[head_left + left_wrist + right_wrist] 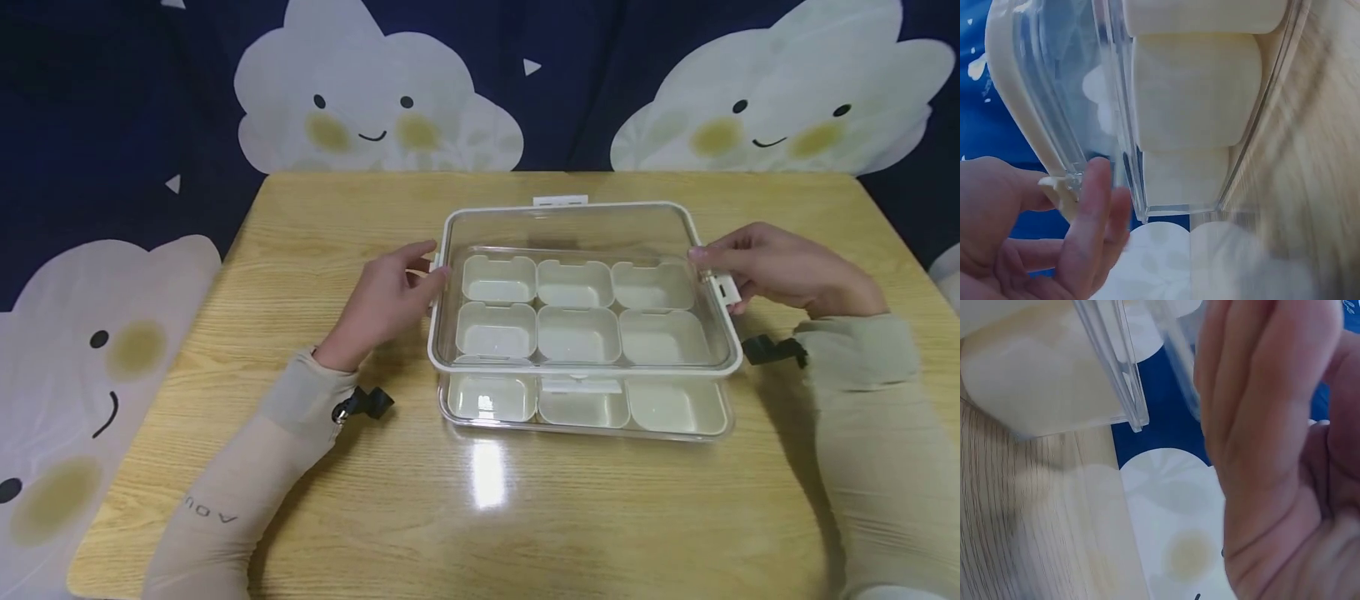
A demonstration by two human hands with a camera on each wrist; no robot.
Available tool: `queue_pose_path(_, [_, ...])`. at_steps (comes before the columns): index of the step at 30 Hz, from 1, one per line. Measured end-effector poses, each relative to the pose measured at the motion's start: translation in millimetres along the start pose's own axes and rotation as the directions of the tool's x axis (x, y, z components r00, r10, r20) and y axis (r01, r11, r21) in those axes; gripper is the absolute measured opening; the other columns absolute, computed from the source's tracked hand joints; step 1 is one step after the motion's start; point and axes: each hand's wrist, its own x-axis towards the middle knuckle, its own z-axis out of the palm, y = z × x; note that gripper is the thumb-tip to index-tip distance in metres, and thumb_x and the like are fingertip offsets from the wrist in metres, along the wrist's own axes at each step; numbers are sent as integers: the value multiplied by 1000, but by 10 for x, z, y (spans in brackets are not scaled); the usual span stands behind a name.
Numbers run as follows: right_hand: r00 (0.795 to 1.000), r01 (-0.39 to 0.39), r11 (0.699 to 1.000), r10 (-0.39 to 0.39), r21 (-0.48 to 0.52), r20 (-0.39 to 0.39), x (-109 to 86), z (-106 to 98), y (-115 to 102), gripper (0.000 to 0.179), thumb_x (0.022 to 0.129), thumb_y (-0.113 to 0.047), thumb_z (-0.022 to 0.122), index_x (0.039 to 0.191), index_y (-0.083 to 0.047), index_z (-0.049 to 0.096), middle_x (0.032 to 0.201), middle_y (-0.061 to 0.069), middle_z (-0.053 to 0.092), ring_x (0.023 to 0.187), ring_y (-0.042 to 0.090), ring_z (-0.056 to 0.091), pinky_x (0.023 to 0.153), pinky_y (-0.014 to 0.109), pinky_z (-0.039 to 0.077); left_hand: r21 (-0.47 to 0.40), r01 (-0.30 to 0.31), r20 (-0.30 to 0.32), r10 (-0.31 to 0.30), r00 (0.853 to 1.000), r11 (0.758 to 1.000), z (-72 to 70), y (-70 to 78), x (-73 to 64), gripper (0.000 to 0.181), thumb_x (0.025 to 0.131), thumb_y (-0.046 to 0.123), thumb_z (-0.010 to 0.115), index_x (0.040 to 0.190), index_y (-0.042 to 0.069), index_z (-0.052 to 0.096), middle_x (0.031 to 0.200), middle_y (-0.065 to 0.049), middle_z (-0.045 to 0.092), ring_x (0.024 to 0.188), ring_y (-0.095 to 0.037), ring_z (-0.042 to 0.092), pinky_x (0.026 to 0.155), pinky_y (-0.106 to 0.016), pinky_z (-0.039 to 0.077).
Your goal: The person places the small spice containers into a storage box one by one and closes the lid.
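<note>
A clear lid with a cream rim (622, 205) is held over a clear storage box (585, 430) on the table. Its front edge leaves the box's front row uncovered. Inside the box sit several cream cups (491, 398) in rows, with nothing visible in them. My left hand (386, 296) pinches the lid's left edge by a side clip, thumb on top. On the opposite edge, my right hand (795, 267) grips the rim beside the right clip (724, 288). From the left wrist, a gap shows between the lid rim (1022, 125) and the box wall (1138, 162).
The wooden table (360, 500) extends around the box on all sides. Behind it hangs a dark blue cloth (570, 100) with smiling white clouds. Small black devices (371, 403) are strapped at both wrists, close above the tabletop.
</note>
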Motion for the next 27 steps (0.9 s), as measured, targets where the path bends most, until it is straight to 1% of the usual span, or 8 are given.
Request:
queue_pose_path(3, [1000,-10,1000,10,-10,18,-4,-9,8,52,106,-47,52,113,1,69,69,-6,65,55,15,64,62,39,63,54,-73,-18,74,997,996,31,6,-9,51,104,30,57,150,8,54,118,-15,71,79,-23,73,60,-28,60])
queue_pose_path(6, [999,-32,999,34,-42,37,-12,-4,11,53,103,-47,58,125,1,63,64,-3,62,52,19,65,61,42,64,104,-123,-19,126,992,987,54,17,-19,48,104,27,56,148,8,56,112,-15,71,73,-22,71,56,-27,56])
queue_pose_path(9, [996,-26,997,32,-75,87,-16,8,22,60,105,-45,56,143,1,47,66,0,64,52,21,66,62,47,65,143,-140,-3,142,990,980,68,21,-30,48,104,26,56,148,6,56,110,-15,72,76,-23,71,58,-27,57])
queue_pose_path(11, [993,-9,996,19,-87,116,-17,22,27,60,106,-44,53,147,-2,40,66,1,64,52,21,66,62,49,65,171,-152,15,152,988,973,76,23,-38,47,104,25,56,146,5,58,108,-15,73,78,-23,70,60,-27,57])
queue_pose_path(18, [992,1,998,8,-67,129,-18,58,33,47,106,-43,54,135,-9,39,61,1,61,48,20,64,51,49,61,235,-205,31,203,979,950,107,-4,-45,33,106,23,52,128,5,69,95,-12,72,73,-21,63,61,-30,53])
queue_pose_path(22, [991,-40,994,53,-105,126,-38,64,33,60,103,-44,58,145,-7,34,64,5,64,52,23,66,53,49,62,290,-238,35,238,971,927,129,3,-56,28,107,21,49,113,4,71,83,-10,65,75,-22,59,68,-33,48])
queue_pose_path(25, [989,-63,984,84,-164,122,-60,64,18,70,102,-46,60,150,-4,31,69,8,65,57,26,69,58,48,64,325,-246,51,243,969,913,139,30,-78,27,108,20,48,110,4,70,78,-9,60,78,-24,57,73,-36,48])
queue_pose_path(27, [989,-67,976,92,-205,116,-79,65,4,70,102,-47,59,149,-1,35,71,9,66,60,28,71,61,46,64,344,-244,58,239,969,907,146,53,-91,28,108,21,49,113,4,70,81,-9,61,81,-25,58,76,-38,50])
